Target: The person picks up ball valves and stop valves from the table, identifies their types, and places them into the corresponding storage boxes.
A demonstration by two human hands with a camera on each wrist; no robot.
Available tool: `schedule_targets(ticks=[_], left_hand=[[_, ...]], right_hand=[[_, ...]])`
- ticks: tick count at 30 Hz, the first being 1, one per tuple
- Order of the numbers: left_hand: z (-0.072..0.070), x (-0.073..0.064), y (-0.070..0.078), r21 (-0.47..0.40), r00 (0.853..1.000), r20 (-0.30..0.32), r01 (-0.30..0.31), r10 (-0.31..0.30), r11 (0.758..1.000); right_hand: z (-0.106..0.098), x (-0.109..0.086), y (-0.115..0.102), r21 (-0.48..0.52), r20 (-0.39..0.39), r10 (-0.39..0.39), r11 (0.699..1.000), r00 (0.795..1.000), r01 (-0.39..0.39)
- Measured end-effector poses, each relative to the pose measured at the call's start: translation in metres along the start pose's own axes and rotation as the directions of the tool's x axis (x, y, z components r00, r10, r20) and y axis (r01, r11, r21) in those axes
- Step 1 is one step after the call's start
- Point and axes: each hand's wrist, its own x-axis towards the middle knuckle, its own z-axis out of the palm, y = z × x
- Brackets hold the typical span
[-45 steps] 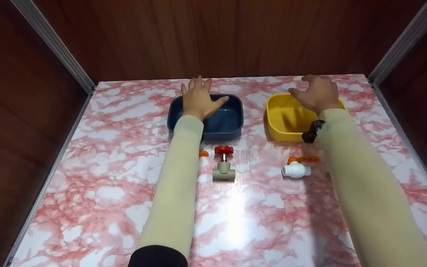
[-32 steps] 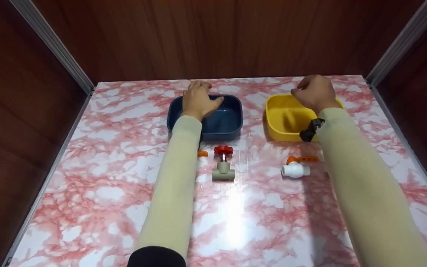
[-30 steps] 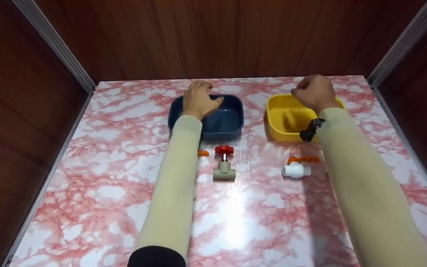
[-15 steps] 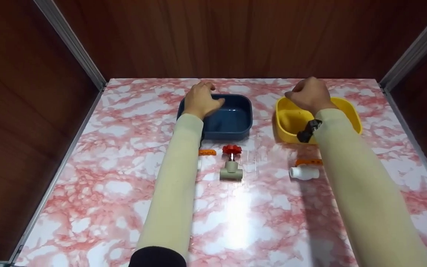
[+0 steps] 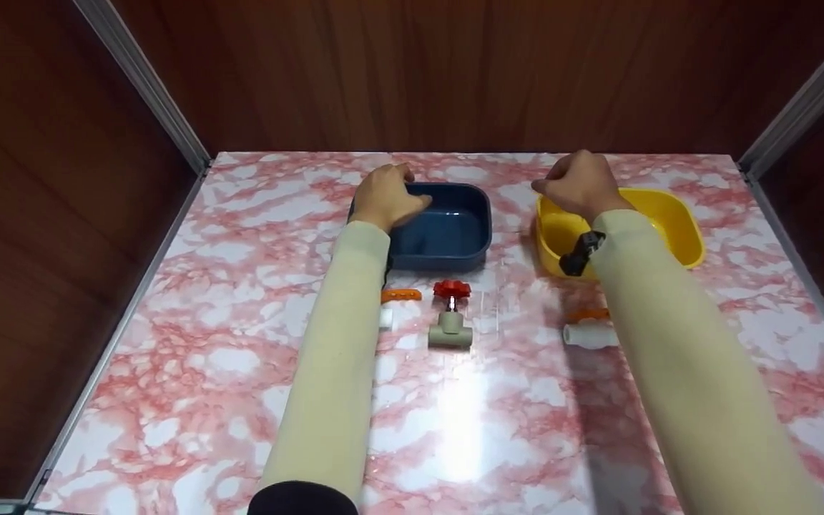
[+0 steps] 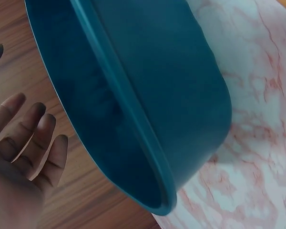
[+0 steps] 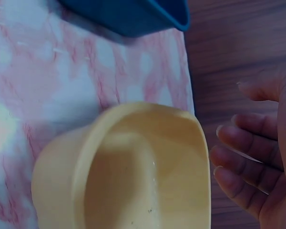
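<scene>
My left hand (image 5: 386,197) hovers over the left side of a dark blue plastic basin (image 5: 448,259). The left wrist view shows its bent, separated fingers apart from the rim, holding nothing. My right hand (image 5: 581,184) is above the left part of a yellow plastic basin (image 5: 678,227). Its fingers are loosely bent with nothing between them in the right wrist view. In front of the blue basin stands a grey-green tee-shaped valve (image 5: 450,330) with a red handwheel (image 5: 451,288). A white valve (image 5: 589,335) with an orange lever lies before the yellow basin, partly hidden by my right sleeve.
Behind my left sleeve, an orange lever (image 5: 403,295) and a bit of white pipe (image 5: 385,319) stick out; the remainder is hidden. Everything stands on a pink-and-white marbled tabletop (image 5: 226,400). Dark wooden panels (image 5: 455,79) enclose the back and sides.
My left hand's spread fingers have bent and drawn back slightly. My right hand has moved left over the yellow basin, its fingers more bent. The head view has shifted slightly; the valves stay put.
</scene>
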Motion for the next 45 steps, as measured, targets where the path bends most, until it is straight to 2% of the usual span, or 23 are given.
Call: schedule_targets(ticks=[6, 15, 25, 30, 36, 38, 43, 45], left_hand=[[-0.004, -0.003, -0.007, 0.009, 1.0, -0.013, 0.006, -0.006, 1.0], [-0.008, -0.009, -0.017, -0.009, 0.999, 0.006, 0.039, -0.039, 0.999], [-0.015, -0.014, -0.029, -0.013, 0.994, 0.075, 0.084, -0.083, 0.996], [-0.017, -0.02, -0.033, -0.028, 0.988, 0.105, 0.114, -0.111, 0.993], [-0.022, -0.028, -0.038, -0.048, 0.988, 0.134, 0.087, -0.08, 0.995], [-0.024, -0.031, -0.039, -0.083, 0.981, 0.168, 0.107, -0.092, 0.991], [-0.029, -0.036, -0.043, -0.159, 0.951, 0.28, 0.178, -0.129, 0.971], [-0.03, -0.036, -0.043, -0.158, 0.947, 0.298, 0.169, -0.116, 0.973]], right_hand=[[0.009, 0.002, -0.007, 0.006, -0.004, -0.01, 1.0, 1.0, 0.01], [0.023, 0.005, -0.017, 0.04, -0.01, -0.027, 0.999, 1.0, 0.028], [0.035, 0.004, -0.027, 0.07, 0.018, -0.022, 0.997, 1.0, 0.02], [0.039, -0.002, -0.037, 0.082, 0.048, 0.012, 0.996, 0.999, -0.016], [0.038, -0.015, -0.054, 0.097, 0.093, 0.051, 0.994, 0.994, -0.06], [0.039, -0.017, -0.058, 0.113, 0.103, 0.057, 0.991, 0.993, -0.069], [0.044, -0.015, -0.059, 0.149, 0.117, 0.065, 0.985, 0.991, -0.082], [0.048, -0.008, -0.054, 0.16, 0.118, 0.076, 0.983, 0.99, -0.094]])
